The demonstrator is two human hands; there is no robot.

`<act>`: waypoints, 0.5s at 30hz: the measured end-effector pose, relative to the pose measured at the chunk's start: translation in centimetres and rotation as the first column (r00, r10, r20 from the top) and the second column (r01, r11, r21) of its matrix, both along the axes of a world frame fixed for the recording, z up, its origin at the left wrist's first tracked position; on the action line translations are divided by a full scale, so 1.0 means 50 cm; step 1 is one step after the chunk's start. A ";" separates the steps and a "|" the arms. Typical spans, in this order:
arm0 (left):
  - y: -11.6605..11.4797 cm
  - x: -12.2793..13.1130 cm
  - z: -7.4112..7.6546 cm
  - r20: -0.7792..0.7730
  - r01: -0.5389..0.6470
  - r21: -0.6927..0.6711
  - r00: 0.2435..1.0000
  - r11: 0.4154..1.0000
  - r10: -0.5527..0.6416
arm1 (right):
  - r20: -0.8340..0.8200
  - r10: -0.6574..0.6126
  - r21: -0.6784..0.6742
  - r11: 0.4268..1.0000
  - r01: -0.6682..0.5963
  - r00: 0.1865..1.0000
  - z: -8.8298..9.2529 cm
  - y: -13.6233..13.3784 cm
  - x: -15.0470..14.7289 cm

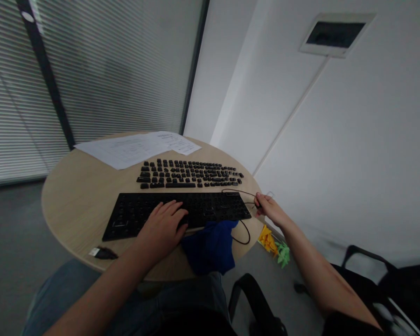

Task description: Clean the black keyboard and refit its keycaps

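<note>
A black keyboard base (210, 210) with its keycaps removed lies on a round wooden table (77, 196). The loose keycaps (189, 173) are laid out in rows just behind it. My left hand (163, 228) rests flat on the base's front middle, fingers spread. My right hand (268, 207) is at the table's right edge, fingers pinched on the thin black cable (243, 192) that loops from the keyboard's right end. A blue cloth (212, 247) lies under the front edge of the base and hangs over the table edge.
White paper sheets (136, 147) lie at the back of the table. A small black USB plug (103, 253) sits at the front left edge. Yellow and green paper pieces (275, 245) lie on the floor at the right. A black chair (371, 280) stands on the right.
</note>
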State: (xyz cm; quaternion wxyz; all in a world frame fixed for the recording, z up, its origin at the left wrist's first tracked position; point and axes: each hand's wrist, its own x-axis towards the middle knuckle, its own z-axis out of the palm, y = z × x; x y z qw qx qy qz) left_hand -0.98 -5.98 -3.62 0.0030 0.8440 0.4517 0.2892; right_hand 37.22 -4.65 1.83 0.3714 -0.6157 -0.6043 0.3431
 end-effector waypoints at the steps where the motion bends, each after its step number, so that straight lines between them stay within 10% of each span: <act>1: -0.001 0.000 0.002 -0.006 -0.002 -0.007 1.000 1.000 0.002 | -0.010 -0.004 -0.002 1.000 0.004 1.000 -0.003 0.003 0.000; 15: -0.001 -0.001 -0.001 0.039 -0.007 0.002 0.999 1.000 0.007 | 0.023 0.078 -0.046 0.996 -0.077 0.997 -0.007 0.025 -0.015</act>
